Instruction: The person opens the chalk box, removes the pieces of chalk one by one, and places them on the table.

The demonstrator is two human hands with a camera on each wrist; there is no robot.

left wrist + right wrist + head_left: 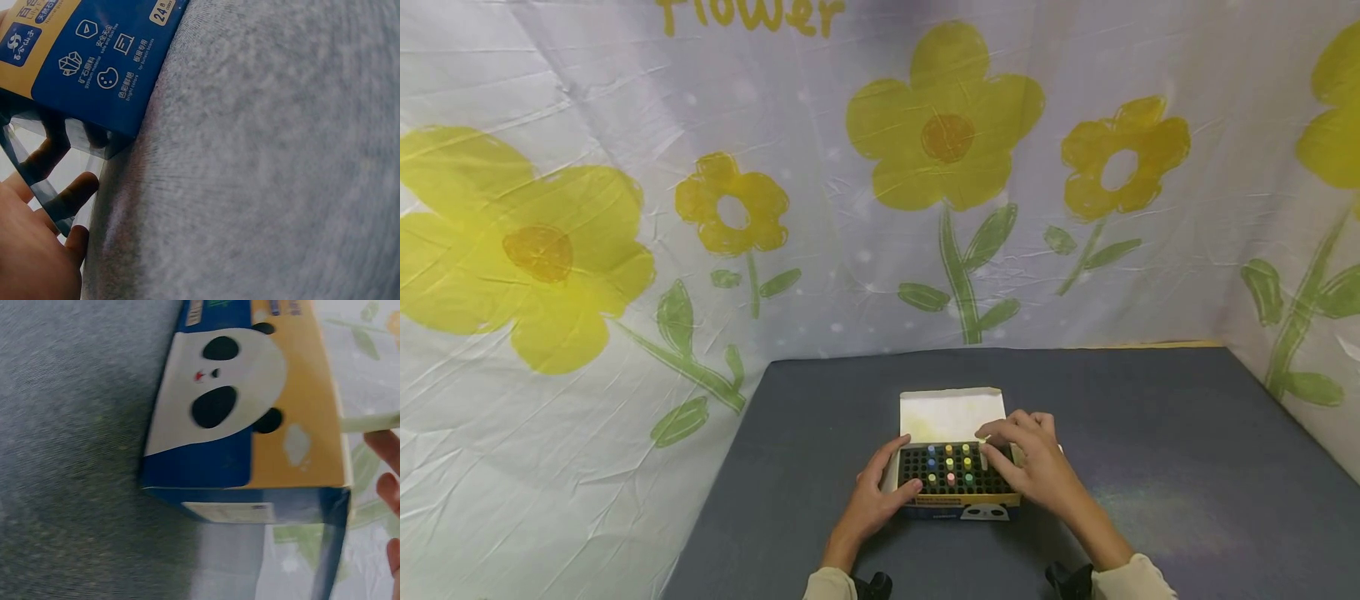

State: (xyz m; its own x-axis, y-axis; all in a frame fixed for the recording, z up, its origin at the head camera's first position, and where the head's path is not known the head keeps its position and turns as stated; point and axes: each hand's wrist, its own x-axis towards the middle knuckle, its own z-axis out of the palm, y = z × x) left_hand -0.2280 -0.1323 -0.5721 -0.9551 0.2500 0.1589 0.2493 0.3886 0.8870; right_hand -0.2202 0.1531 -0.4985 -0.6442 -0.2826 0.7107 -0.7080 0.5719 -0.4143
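A chalk box [958, 511] stands on the table with its lid [951, 415] raised at the back. Inside is a black grid of holes [917, 465], with several coloured chalk sticks poking up from it. My left hand [874, 500] grips the box at its left side, thumb on the front rim and fingers along the side. Over the right part of the grid, my right hand [1033, 462] pinches a pale chalk stick [369, 423], upright over the box. Whether its lower end sits in a hole is hard to see.
The dark grey table [1150, 467] spreads around the box. Behind and beside it hangs a white cloth [835, 275] painted with yellow flowers. An open side flap [37, 181] sticks out by the left hand's fingers.
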